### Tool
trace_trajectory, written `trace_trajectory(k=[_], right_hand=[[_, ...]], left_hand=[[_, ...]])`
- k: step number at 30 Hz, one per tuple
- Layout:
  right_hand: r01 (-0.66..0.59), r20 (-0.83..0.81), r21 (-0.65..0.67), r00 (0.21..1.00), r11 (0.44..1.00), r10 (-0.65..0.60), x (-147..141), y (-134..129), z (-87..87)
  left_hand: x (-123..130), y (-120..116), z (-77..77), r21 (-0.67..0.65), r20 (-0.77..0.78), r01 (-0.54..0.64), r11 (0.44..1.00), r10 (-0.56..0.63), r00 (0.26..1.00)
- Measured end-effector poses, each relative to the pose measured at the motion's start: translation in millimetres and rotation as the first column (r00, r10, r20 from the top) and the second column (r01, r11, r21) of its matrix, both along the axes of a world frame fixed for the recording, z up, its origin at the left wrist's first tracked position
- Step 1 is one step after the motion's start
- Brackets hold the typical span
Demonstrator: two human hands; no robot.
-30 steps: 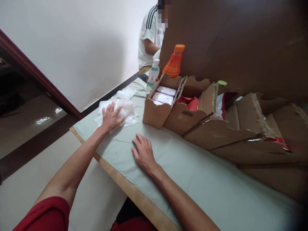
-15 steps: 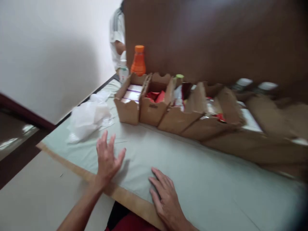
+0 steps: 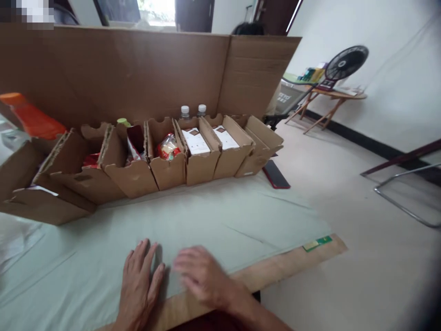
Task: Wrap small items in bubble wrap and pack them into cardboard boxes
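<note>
My left hand (image 3: 139, 280) rests near the front edge of a table covered with a pale green cloth (image 3: 103, 248), its fingers stretched and thumb apart. It holds nothing. Beside it is my right hand (image 3: 205, 278), slightly blurred, fingers loosely bent and nothing visible in them. Beyond both hands stands a row of several cardboard bins (image 3: 170, 172). One holds a clear and red packet (image 3: 168, 148); two others hold a white box (image 3: 195, 141) and another white box (image 3: 225, 138). Red packaging (image 3: 92, 160) shows in a bin further left.
A tall cardboard panel (image 3: 138, 69) stands behind the bins. An orange bottle (image 3: 36, 117) is at the left, with a white plastic bag (image 3: 15, 236) below. A dark flat object (image 3: 276, 174) lies right of the row. Beyond stand a fan (image 3: 346, 63) and a metal-framed chair (image 3: 403, 202).
The view has swung right, bringing the row's right end and the fan into sight. My hands are closer together; the left hand's fingers are less spread. The bins look undisturbed.
</note>
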State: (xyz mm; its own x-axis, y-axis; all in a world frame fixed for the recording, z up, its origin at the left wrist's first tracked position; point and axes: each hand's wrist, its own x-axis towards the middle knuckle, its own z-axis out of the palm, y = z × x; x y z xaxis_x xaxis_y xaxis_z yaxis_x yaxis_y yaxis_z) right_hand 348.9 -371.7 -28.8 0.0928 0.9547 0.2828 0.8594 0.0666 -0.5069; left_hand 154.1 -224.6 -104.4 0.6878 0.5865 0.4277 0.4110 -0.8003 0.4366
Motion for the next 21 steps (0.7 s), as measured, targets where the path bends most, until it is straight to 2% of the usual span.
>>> trace_trajectory(k=[1,3,6,7,8,9,10,12,15,18,21], right_hand=[[0.087,0.038,0.108,0.995,0.99,-0.092,28,-10,10.9],[0.274,0.048,0.207,0.956,0.939,-0.289,93,-27,35.5],[0.521,0.069,0.31,0.822,0.795,-0.566,195,-38,72.8],[0.582,0.08,0.335,0.766,0.741,-0.637,225,-37,83.6],[0.615,0.106,0.336,0.728,0.713,-0.677,251,-34,92.8],[0.649,0.198,0.324,0.665,0.688,-0.721,274,-29,100.4],[0.659,0.283,0.3,0.629,0.69,-0.724,292,-24,106.3],[0.653,0.431,0.233,0.595,0.721,-0.678,317,-14,114.0],[0.594,0.505,0.151,0.641,0.79,-0.579,332,-11,119.8],[0.513,0.528,0.116,0.694,0.851,-0.49,330,-23,124.0],[0.436,0.536,0.109,0.731,0.893,-0.423,315,-46,127.5]], left_hand=[[0,-1,-0.4,0.007,-0.008,-0.006,1.0,0.006,1.0],[1,-2,0.0,0.015,-0.013,-0.017,1.0,0.017,1.0],[2,-1,0.9,0.048,-0.018,-0.018,0.999,0.019,1.0],[3,0,1.0,0.06,-0.02,-0.023,0.998,0.025,1.0],[3,0,1.0,0.07,-0.02,-0.034,0.997,0.035,0.999],[3,0,1.0,0.079,-0.021,-0.049,0.996,0.051,0.998],[3,0,1.0,0.088,-0.026,-0.064,0.994,0.067,0.997],[2,-1,1.4,0.123,-0.038,-0.087,0.989,0.092,0.995],[2,-2,2.6,0.181,-0.049,-0.097,0.979,0.107,0.993],[2,-3,3.8,0.189,-0.045,-0.096,0.977,0.106,0.993],[2,-2,5.0,0.176,-0.053,-0.088,0.98,0.098,0.994]])
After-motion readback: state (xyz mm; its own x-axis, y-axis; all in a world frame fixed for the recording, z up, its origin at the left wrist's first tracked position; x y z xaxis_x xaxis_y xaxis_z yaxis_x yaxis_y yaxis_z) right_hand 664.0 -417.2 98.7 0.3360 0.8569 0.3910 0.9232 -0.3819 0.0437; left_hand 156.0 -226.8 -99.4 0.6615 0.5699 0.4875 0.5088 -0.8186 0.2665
